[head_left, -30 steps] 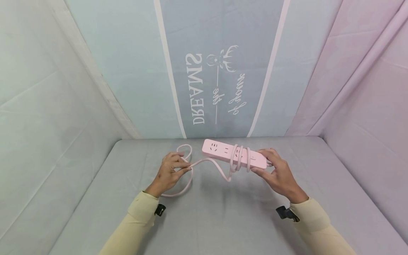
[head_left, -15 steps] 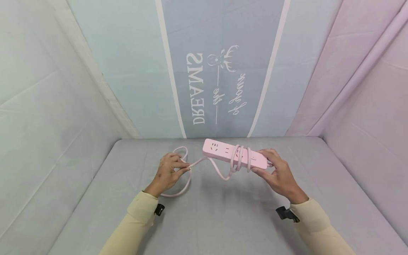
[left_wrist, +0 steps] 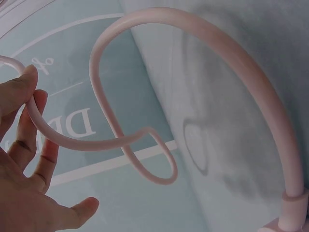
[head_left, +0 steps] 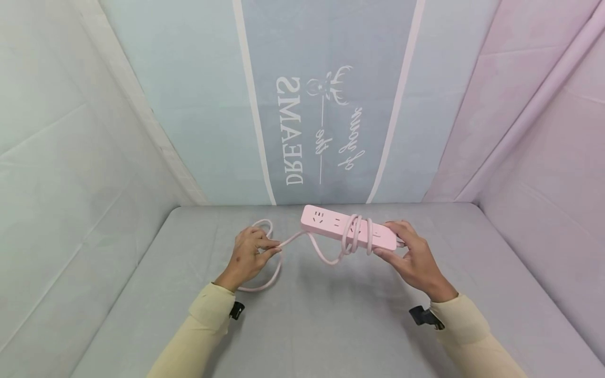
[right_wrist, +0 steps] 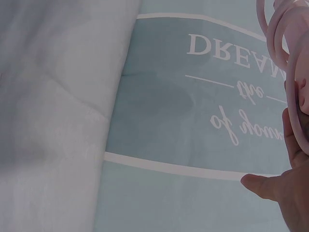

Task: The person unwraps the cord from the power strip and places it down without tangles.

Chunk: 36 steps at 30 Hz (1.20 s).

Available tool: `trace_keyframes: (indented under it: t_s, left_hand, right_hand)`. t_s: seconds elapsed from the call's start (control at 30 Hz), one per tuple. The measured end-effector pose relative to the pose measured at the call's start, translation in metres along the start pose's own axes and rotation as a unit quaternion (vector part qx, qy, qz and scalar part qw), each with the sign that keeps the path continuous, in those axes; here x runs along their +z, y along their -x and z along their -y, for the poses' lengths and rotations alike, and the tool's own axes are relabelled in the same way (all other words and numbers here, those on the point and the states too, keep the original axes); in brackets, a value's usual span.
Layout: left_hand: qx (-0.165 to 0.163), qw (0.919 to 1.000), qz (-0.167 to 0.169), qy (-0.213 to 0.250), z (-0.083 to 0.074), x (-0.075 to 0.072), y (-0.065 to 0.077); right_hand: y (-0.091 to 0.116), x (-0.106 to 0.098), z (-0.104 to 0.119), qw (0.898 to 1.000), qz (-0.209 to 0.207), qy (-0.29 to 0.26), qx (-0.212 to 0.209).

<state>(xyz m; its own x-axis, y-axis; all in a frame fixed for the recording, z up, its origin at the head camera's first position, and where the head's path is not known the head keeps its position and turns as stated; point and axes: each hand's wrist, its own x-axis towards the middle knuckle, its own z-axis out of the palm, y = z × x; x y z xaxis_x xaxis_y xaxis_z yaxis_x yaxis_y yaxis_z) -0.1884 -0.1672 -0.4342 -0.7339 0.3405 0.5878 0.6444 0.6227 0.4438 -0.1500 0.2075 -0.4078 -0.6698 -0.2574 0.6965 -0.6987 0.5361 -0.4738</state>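
A pink power strip (head_left: 326, 223) slants above the grey surface in the head view, its socket face showing. My right hand (head_left: 416, 262) grips its right end between thumb and fingers. Several turns of pink cord (head_left: 347, 236) are wound round the strip's right half. From there the cord sags, then rises to my left hand (head_left: 248, 257), which pinches it between thumb and fingertips. Beyond the pinch the cord (left_wrist: 231, 53) curves in a wide loop in the left wrist view, down to a thicker pink end piece (left_wrist: 292, 212), partly cut off by the frame.
A grey padded surface (head_left: 331, 325) lies under both hands. Behind it rises a blue-grey fabric wall (head_left: 378, 68) with mirrored white lettering. Pale fabric walls stand at the left (head_left: 85, 157) and right (head_left: 543, 199).
My left hand has shifted slightly left, still pinching the cord. The cord loop behind it has moved left and down, and the sag between the hands is a little shallower. The strip barely moves.
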Motion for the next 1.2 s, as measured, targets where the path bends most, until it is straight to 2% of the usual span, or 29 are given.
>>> trace_keyframes:
  t_s: [0.23, 0.53, 0.93, 1.2]
  left_hand:
    - [-0.014, 0.9999, -0.004, -0.007, 0.001, 0.0, -0.002]
    - [-0.044, 0.9989, 0.009, -0.015, 0.002, -0.001, -0.005]
    - [-0.07, 0.9969, 0.028, -0.021, 0.003, -0.004, -0.011]
    - [-0.083, 0.996, 0.025, -0.018, 0.003, -0.004, -0.015]
  right_hand:
    - [-0.002, -0.002, 0.003, 1.0, 0.005, -0.007, 0.011]
    - [-0.006, -0.003, 0.007, 1.0, 0.009, -0.007, 0.029]
    - [-0.011, -0.004, 0.01, 0.999, 0.012, -0.013, 0.033]
    - [-0.014, -0.006, 0.012, 0.999, 0.016, -0.008, 0.039]
